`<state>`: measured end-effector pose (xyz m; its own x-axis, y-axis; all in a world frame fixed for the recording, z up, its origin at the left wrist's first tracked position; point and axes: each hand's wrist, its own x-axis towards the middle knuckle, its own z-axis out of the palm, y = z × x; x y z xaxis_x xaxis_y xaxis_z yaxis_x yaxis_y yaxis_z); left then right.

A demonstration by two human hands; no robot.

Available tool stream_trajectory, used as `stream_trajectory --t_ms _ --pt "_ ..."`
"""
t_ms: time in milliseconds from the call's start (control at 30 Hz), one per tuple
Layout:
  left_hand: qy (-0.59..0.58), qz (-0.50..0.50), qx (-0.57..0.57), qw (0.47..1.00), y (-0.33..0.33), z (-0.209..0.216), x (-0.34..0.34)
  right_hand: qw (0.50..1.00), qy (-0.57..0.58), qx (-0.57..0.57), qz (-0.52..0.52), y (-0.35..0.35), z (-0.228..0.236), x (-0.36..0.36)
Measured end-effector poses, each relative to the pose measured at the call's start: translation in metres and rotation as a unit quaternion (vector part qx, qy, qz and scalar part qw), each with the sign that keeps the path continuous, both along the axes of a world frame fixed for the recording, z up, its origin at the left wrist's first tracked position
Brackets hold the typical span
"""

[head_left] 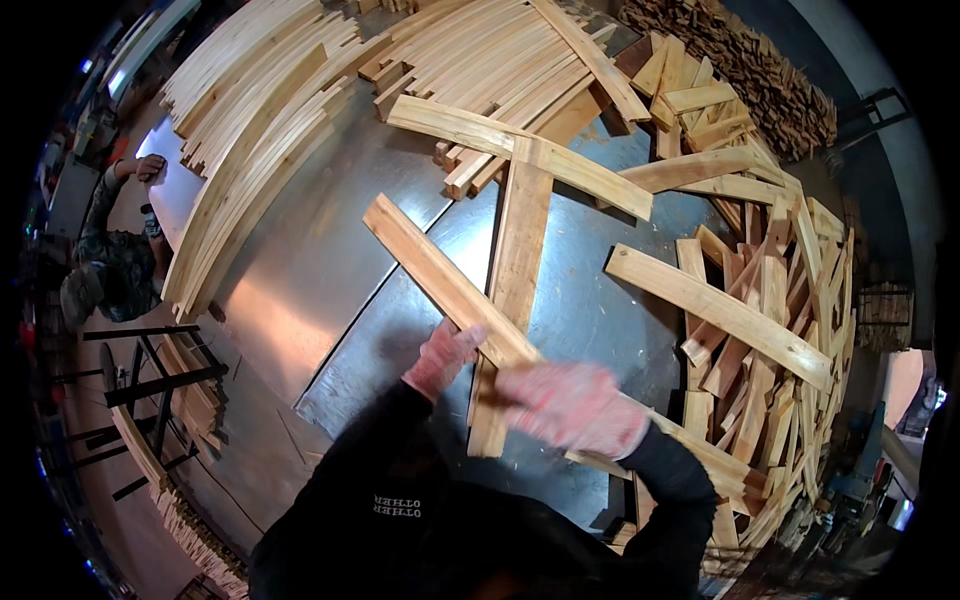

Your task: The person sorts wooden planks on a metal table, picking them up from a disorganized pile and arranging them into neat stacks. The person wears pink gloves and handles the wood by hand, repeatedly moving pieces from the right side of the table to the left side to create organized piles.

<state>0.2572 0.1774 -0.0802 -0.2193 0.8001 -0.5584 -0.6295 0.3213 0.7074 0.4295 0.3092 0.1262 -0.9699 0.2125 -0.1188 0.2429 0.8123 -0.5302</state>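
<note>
A long pale wooden board (425, 262) slants across the metal table in front of me. My left hand (446, 358), in a reddish-white glove, grips its near edge. My right hand (572, 408), gloved likewise, is over the board's lower right part and smeared by motion, so its grip is unclear. The held board crosses above another board (520, 240), which runs from far to near. At that one's far end a crosswise board (590, 182) lies on the table. To the right, a further board (722, 312) reaches onto a heap of wood.
Neat stacks of long strips (250, 110) and boards (490, 60) cover the table's far side. A jumbled heap of short boards (770, 290) fills the right. Beyond the table at left is another person (115, 260), one hand near its edge. A dark metal frame (165, 385) stands there too.
</note>
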Motion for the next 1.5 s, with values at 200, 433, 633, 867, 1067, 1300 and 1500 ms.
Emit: stream_trajectory --t_ms 200,433,633,867,1067,1300,1500 --pt "0.107 -0.001 0.031 0.994 -0.028 0.008 0.002 0.900 -0.177 0.301 -0.260 0.197 -0.041 0.026" --pt "0.080 0.001 -0.013 0.997 -0.091 0.012 -0.016 0.920 -0.210 0.205 -0.260 0.256 -0.134 -0.061" --pt "0.108 0.018 -0.096 0.989 -0.103 0.013 -0.024 0.905 0.006 0.215 -0.366 0.232 -0.092 -0.059" --pt "0.069 0.034 -0.123 0.989 -0.090 0.011 -0.038 0.706 0.061 0.139 -0.692 0.379 -0.062 -0.023" --pt "0.077 0.040 -0.172 0.981 -0.081 0.023 -0.040 0.821 0.039 0.214 -0.528 0.423 -0.137 -0.111" --pt "0.073 0.032 -0.141 0.987 -0.081 0.020 -0.050 0.829 0.055 0.049 -0.555 0.385 -0.183 -0.126" --pt "0.105 0.059 -0.114 0.986 -0.075 0.011 -0.062 0.658 0.422 -0.335 -0.526 0.196 -0.218 -0.072"
